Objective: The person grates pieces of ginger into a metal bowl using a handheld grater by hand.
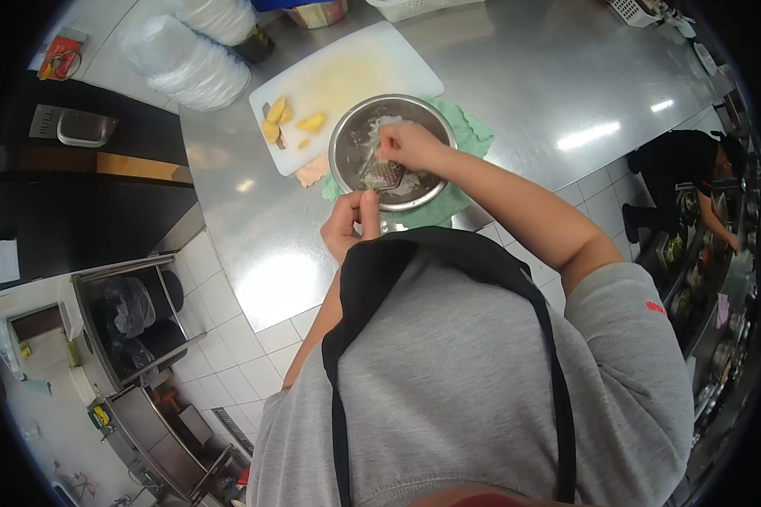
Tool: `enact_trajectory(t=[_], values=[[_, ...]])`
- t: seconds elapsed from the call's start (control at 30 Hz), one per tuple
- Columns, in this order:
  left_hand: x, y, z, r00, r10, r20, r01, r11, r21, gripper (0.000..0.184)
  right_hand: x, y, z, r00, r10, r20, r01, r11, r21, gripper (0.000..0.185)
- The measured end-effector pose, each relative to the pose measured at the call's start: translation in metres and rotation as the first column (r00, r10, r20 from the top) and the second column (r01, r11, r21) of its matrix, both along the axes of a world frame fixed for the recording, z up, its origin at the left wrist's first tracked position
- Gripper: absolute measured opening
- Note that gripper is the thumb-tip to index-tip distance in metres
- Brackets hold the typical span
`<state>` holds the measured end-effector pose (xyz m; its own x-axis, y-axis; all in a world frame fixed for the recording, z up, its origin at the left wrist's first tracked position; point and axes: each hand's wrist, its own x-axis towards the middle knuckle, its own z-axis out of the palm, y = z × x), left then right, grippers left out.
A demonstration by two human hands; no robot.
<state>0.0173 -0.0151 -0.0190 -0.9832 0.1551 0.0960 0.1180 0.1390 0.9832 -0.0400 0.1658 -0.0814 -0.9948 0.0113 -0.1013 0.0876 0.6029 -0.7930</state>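
A steel mixing bowl [340, 173] sits on a green cloth [473, 127] near the counter's edge. Inside it a small metal grater [386, 175] lies tilted, with pale shreds around it. My left hand [353, 221] is closed at the near rim, gripping the grater's end. My right hand [407, 145] is inside the bowl, fingers pinched together over the grater; whatever they hold is hidden. Beyond the bowl, a white cutting board [347, 68] carries several yellow chunks [311, 123] that look like peeled ginger.
Stacks of plastic-wrapped containers [182, 63] stand at the back left of the steel counter [550, 76]. A white basket [423, 7] is at the far edge. To the right, a person in dark clothes [672, 173] bends over another work area with containers of food.
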Motion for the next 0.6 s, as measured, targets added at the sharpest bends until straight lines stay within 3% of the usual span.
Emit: enact_trajectory(t=[0.1,0.17,0.23,0.3,0.37,0.43,0.6], values=[[0.0,0.0,-0.003,1.0,0.004,0.002,-0.004,0.999,0.048,0.014,0.021,-0.02,0.034,0.999,0.053,-0.007,-0.053,0.995,-0.089,0.023],[0.002,-0.003,-0.004,1.0,-0.01,-0.014,0.01,1.0,0.023,0.014,0.021,-0.017,0.027,0.999,0.038,-0.017,-0.04,0.994,-0.103,0.022],[0.001,-0.001,-0.002,1.0,0.001,-0.018,-0.002,0.999,-0.033,0.015,0.006,-0.005,0.013,0.999,-0.017,-0.045,0.021,0.996,0.081,0.024],[0.0,-0.001,0.001,1.0,-0.001,-0.019,0.001,1.0,-0.005,0.015,0.003,-0.003,0.009,0.999,-0.032,-0.027,0.036,0.989,0.141,0.024],[-0.005,-0.001,0.003,1.0,0.005,-0.029,-0.004,1.0,0.031,0.015,0.007,-0.011,0.013,0.999,-0.042,0.012,0.041,0.998,0.055,0.022],[-0.004,-0.002,0.001,0.999,0.019,0.039,-0.023,0.994,0.109,0.015,0.014,-0.019,0.027,1.0,-0.028,0.002,0.028,0.997,0.078,0.021],[-0.006,0.0,0.002,0.999,-0.014,-0.051,0.015,0.999,0.032,0.015,0.018,-0.014,0.019,0.994,-0.053,-0.095,0.05,0.998,-0.037,0.017]])
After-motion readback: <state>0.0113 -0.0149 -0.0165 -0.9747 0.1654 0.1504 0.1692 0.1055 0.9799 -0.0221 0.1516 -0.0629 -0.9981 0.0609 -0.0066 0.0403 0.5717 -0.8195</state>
